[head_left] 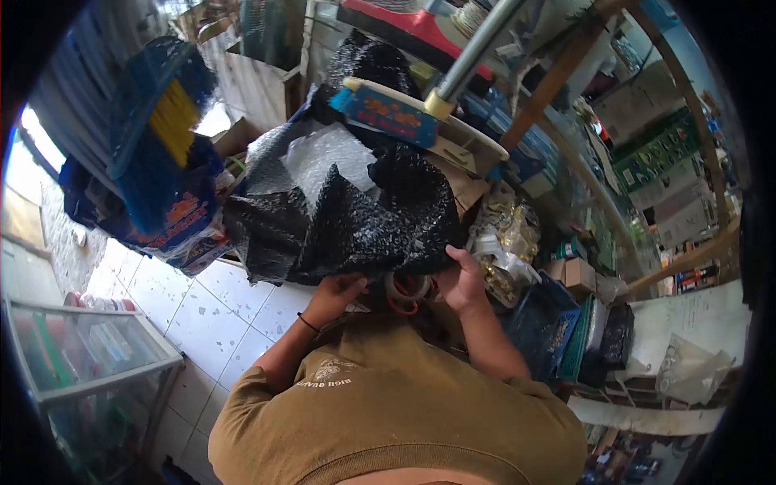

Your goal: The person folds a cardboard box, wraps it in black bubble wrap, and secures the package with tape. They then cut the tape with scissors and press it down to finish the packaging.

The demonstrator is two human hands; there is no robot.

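Black bubble wrap (368, 230) spreads in front of me, crumpled and partly raised, with clear bubble wrap (327, 162) lying on its far part. My left hand (335, 297) is at the near edge of the black wrap, its fingers curled; what they hold, if anything, is hidden. At the right near corner of the wrap, my right hand (462, 279) grips the edge with its thumb up. Between my hands, just under the edge, sits a roll of tape (406, 291) with something red beside it.
A blue broom head (396, 121) lies behind the wrap. Blue brushes and bags (182, 218) hang at the left. A glass case (97, 347) stands lower left on the tiled floor. At the right are a bag of gold items (505, 234) and a blue crate (546, 323).
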